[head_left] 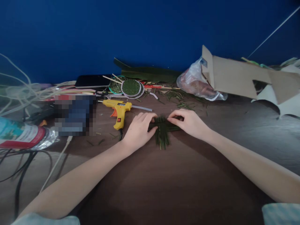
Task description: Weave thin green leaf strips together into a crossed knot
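Note:
Between my two hands a small woven piece of green leaf strips (162, 132) lies on the brown table, its loose ends fanning toward me and out to the sides. My left hand (140, 128) is at its left edge, thumb and fingers curled around the strips there. My right hand (189, 123) pinches the strips at the upper right with thumb and forefinger. The fingertips partly cover the weave. Just left of my left hand lies a yellow glue gun (120, 109) with an orange trigger and a glue stick (142, 108) in its back.
Behind are round green discs (131, 87), a long leaf (150, 73) and leaf scraps. A plastic bag (195, 79) and cut cardboard (236, 75) stand back right. On the left are a black phone (92, 81), a blurred-out device (78, 115), cables and a labelled bottle (22, 134).

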{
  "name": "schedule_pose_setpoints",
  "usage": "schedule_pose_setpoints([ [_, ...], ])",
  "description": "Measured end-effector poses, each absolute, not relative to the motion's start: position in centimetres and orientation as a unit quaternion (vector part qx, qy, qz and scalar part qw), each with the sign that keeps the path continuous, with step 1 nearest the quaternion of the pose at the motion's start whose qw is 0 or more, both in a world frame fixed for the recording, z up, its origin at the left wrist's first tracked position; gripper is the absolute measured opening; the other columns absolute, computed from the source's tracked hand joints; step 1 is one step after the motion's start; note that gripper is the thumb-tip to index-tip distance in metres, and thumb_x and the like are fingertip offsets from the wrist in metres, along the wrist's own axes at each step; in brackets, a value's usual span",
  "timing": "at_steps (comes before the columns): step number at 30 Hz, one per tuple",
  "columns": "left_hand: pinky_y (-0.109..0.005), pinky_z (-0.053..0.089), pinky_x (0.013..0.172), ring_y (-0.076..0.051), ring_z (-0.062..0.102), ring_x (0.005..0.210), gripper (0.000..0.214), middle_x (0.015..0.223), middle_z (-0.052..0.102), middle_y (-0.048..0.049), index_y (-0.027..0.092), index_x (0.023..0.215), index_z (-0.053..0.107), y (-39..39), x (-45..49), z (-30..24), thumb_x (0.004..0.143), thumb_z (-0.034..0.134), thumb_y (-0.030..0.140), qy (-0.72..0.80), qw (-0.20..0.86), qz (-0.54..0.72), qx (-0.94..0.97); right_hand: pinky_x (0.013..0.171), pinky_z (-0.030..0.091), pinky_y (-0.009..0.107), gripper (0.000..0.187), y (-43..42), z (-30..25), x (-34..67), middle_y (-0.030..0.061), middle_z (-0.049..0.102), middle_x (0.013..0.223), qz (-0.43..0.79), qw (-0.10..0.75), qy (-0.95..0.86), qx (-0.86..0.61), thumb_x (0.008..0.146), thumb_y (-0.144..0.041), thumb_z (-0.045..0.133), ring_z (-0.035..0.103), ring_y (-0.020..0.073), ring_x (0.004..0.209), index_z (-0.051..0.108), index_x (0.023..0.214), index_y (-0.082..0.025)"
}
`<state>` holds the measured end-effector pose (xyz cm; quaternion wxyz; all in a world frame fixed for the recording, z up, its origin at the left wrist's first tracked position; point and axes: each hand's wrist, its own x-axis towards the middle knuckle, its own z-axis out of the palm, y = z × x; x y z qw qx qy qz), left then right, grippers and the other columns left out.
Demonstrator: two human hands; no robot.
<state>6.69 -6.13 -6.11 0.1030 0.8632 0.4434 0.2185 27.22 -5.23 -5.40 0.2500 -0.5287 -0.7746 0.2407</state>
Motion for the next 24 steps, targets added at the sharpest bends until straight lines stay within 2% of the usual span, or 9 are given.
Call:
schedule_pose_setpoints([
  [13,-0.035,0.043,0.077,-0.02,0.053,0.085,0.026,0.089,0.058,-0.003,0.018,0.1,0.048,-6.2,6.8,-6.0,0.077,0.059,0.012,0.452,0.109,0.21,0.86,0.062,0.04,0.028,0.008,-5.2,-6.0,27.4,0.0015,0.063,0.072,0.223,0.29,-0.775,-0.515,0.08,-0.021,0.057,0.054,0.0148,0.065,0.058,0.073,-0.019],
  [19,-0.035,0.043,0.078,-0.02,0.053,0.086,0.028,0.09,0.058,-0.0025,0.018,0.1,0.048,-6.2,6.7,-6.0,0.076,0.061,0.012,0.45,0.109,0.214,0.86,0.072,0.041,0.031,0.013,-5.1,-6.4,27.7,0.0036,0.063,0.076,0.138,0.282,-0.834,-0.455,0.086,-0.023,0.051,0.054,0.0175,0.076,0.061,0.077,-0.019],
  [24,-0.035,0.043,0.077,-0.02,0.053,0.085,0.027,0.088,0.058,-0.0024,0.018,0.099,0.048,-6.2,6.7,-6.0,0.076,0.061,0.013,0.449,0.107,0.216,0.86,0.07,0.036,0.032,0.02,-5.1,-6.6,27.9,0.0055,0.064,0.08,0.009,0.241,-0.869,-0.432,0.089,-0.025,0.047,0.05,0.019,0.077,0.063,0.079,-0.018],
])
